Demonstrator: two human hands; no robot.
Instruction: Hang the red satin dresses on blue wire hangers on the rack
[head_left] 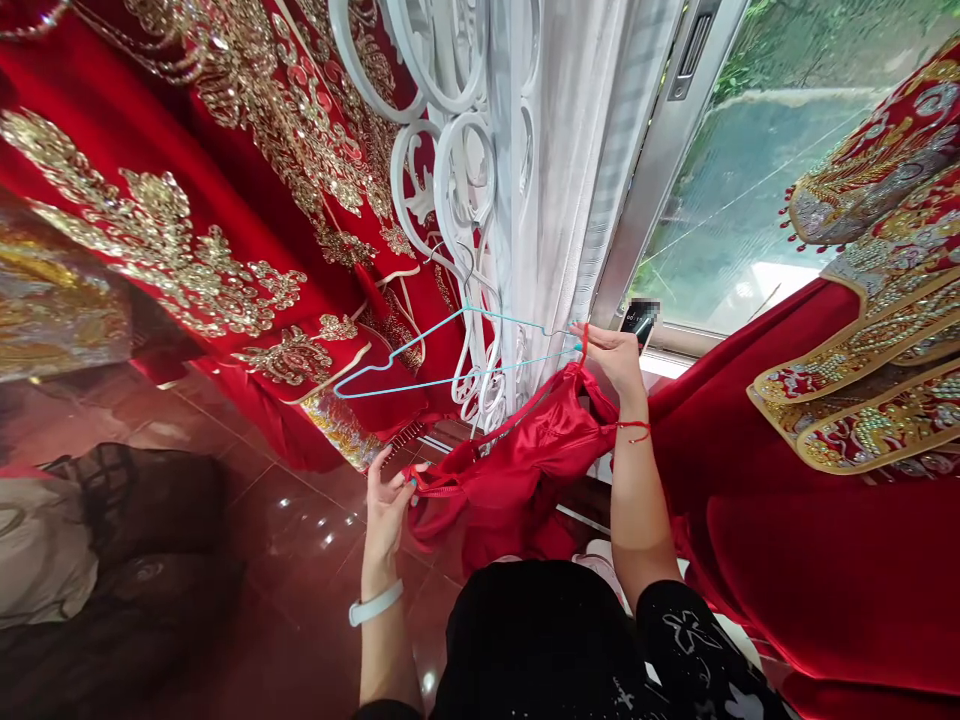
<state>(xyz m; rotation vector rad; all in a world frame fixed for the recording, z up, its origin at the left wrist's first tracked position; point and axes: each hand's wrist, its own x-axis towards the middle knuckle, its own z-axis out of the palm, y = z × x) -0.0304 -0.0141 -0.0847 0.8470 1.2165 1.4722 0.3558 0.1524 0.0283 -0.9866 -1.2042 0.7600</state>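
Right hand pinches the hanger end, left hand pinches the dress by its strap; I'd keep the hanger level so the satin doesn't slide off

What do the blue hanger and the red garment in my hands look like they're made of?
The hanger looks like thin wire with a smooth light-blue coating, probably plastic over metal: very slim, crisp bends. The red garment looks like satin, silk or polyester unclear: glossy highlights, limp folds.
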